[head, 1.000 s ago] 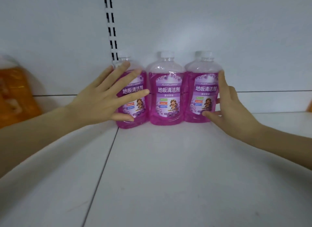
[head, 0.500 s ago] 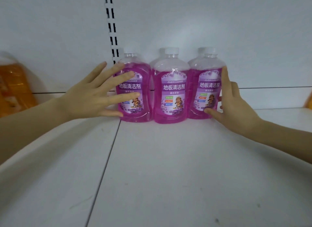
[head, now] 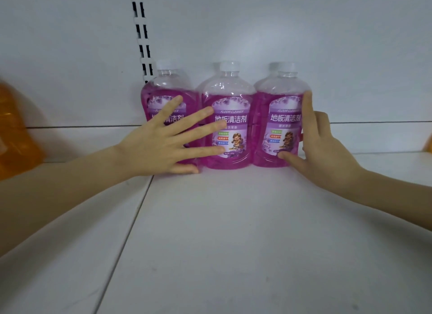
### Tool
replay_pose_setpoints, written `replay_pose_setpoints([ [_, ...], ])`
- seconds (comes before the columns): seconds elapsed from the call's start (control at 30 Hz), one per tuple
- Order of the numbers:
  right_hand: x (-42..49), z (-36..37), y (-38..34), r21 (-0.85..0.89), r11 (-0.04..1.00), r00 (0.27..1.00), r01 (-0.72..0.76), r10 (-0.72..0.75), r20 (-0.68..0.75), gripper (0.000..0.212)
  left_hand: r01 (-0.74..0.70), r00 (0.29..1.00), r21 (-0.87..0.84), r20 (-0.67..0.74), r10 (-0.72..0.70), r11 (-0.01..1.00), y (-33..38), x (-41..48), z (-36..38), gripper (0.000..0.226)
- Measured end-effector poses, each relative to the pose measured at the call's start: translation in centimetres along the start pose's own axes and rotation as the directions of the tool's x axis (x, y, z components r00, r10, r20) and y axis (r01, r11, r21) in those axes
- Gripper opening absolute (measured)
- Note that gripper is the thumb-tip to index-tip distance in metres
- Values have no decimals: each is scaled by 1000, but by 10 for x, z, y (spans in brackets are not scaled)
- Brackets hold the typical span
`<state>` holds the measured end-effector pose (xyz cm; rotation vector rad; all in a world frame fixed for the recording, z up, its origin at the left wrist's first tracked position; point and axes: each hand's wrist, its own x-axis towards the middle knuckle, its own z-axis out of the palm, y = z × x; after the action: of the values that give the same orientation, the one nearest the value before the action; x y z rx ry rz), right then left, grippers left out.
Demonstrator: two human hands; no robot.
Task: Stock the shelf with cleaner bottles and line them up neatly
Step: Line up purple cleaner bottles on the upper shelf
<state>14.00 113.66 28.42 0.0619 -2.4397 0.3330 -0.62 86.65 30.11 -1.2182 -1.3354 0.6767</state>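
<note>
Three clear bottles of purple floor cleaner with white caps stand in a row at the back of the white shelf (head: 233, 232). My left hand (head: 161, 145) lies flat with spread fingers across the front of the left bottle (head: 163, 94), its fingertips reaching the label of the middle bottle (head: 230, 98). My right hand (head: 325, 152) presses its fingers against the right side of the right bottle (head: 280, 98), thumb at the bottle's base. More bottle caps show behind the front row. Neither hand grips a bottle.
An orange bottle (head: 14, 131) stands at the far left of the shelf, and a sliver of another orange item (head: 429, 143) shows at the right edge. A slotted upright (head: 142, 38) runs up the white back wall. A seam divides the shelf boards.
My left hand has slid right across the left bottle and now reaches the middle one. My view has moved closer. My right hand stays against the right bottle.
</note>
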Motion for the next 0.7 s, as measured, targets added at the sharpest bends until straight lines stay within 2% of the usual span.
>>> replay_pose_setpoints([
  [0.27, -1, 3, 3, -84, 996, 1000, 22, -23, -5, 98, 32, 999, 3, -24, -32, 999, 12, 24, 3, 57],
  [0.4, 2, -2, 4, -262, 964, 998, 40, -49, -27, 100, 39, 999, 9, -3, -39, 999, 12, 24, 1, 56],
  [0.47, 0, -7, 8, -413, 905, 983, 106, -159, -96, 96, 39, 999, -15, 5, -39, 999, 11, 23, -4, 54],
  [0.53, -5, -10, 14, -543, 812, 946, 213, -311, -93, 85, 54, 998, -71, -10, -55, 996, 9, 22, -6, 52],
  [0.6, -9, -11, 18, -578, 741, 904, 342, -427, -13, 74, 72, 997, -86, -10, -73, 994, 9, 20, -11, 51],
  [0.7, -9, -17, 19, -570, 704, 889, 424, -445, 111, 71, 66, 997, -54, 41, -64, 996, 4, 15, -13, 52],
])
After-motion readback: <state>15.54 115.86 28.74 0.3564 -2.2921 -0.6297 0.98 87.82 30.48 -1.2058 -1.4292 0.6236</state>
